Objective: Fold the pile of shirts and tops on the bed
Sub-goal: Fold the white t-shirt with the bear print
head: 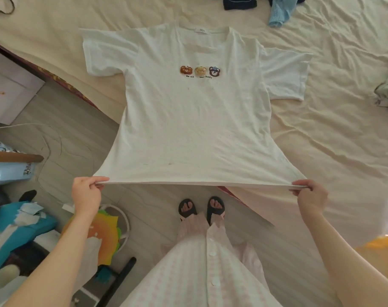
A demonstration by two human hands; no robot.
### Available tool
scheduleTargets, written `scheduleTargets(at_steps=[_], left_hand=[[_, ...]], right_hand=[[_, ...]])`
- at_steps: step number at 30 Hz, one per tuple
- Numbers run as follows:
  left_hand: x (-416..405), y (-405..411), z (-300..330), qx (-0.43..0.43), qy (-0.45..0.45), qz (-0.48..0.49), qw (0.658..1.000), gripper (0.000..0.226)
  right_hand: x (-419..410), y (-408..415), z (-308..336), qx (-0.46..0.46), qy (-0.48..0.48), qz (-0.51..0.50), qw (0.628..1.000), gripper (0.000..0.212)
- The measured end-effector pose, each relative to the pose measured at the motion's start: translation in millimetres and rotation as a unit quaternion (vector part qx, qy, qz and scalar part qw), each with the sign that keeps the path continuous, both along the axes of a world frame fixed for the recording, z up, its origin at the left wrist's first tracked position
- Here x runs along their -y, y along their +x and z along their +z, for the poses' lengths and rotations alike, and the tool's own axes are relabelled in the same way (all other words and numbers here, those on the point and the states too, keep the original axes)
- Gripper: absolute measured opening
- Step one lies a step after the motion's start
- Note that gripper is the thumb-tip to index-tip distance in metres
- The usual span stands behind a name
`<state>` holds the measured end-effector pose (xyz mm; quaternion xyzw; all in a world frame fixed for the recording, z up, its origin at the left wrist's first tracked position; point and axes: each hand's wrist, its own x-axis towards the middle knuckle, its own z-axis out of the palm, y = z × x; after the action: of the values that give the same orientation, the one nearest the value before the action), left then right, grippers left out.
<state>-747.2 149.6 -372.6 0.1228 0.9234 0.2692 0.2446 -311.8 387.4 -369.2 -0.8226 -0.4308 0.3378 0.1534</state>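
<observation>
While both hands pull its hem taut, the white T-shirt (195,120) lies face up across the bed's near edge.

T-shirt fabric: thin, soft white knit, lightly creased, with a few faint marks low on the front.
T-shirt shape: short sleeves spread to left and right, round neck at the far end with a small label inside; the body widens toward the stretched hem.
Print: three small bear heads (200,70) in a row on the chest, brown, tan and dark, with a line of tiny black lettering under them, too small to read.
Bed (334,129): cream sheet, rumpled into many fine wrinkles; its edge runs diagonally from far left to near right.
Left hand (86,193): fingers and thumb curled, pinching the hem's left corner; the forearm reaches up from the near left.
Right hand (310,196): thumb and fingers closed on the hem's right corner; the forearm comes in from the near right.
Hem: held off the bed in a straight, tight line between the two hands, above the floor and the person's feet.
Other clothes: a light blue knit top (281,12) and a dark navy garment (239,3) lie at the far edge, well apart from the T-shirt.
Floor (78,134): pale grey wood-look planks.
Feet: in black open-toed slippers (200,208), below pink checked nightwear.
</observation>
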Motion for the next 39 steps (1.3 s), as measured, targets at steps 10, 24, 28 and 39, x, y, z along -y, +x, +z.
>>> scheduleTargets(at_steps=[10, 24, 28, 39], left_hand=[[15.6, 8.4, -80.8, 0.086, -0.301, -0.28, 0.907, 0.038], [-107.6, -53.0, -52.2, 0.091, -0.137, -0.296, 0.941, 0.033], [-156.0, -100.0, -46.2, 0.111, -0.125, -0.239, 0.957, 0.033], [-260.2, -237.1, -75.5, 0.271, 0.002, 0.102, 0.957, 0.04]], right_hand=[[21.0, 1.6, -63.2, 0.143, -0.169, 0.233, 0.947, 0.041], [-36.2, -223.4, -42.7, 0.03, -0.033, 0.446, 0.894, 0.05], [-80.9, -302.2, -41.9, 0.019, -0.02, 0.494, 0.869, 0.051], [-131.8, -494.7, -74.7, 0.0, -0.032, 0.631, 0.775, 0.054]])
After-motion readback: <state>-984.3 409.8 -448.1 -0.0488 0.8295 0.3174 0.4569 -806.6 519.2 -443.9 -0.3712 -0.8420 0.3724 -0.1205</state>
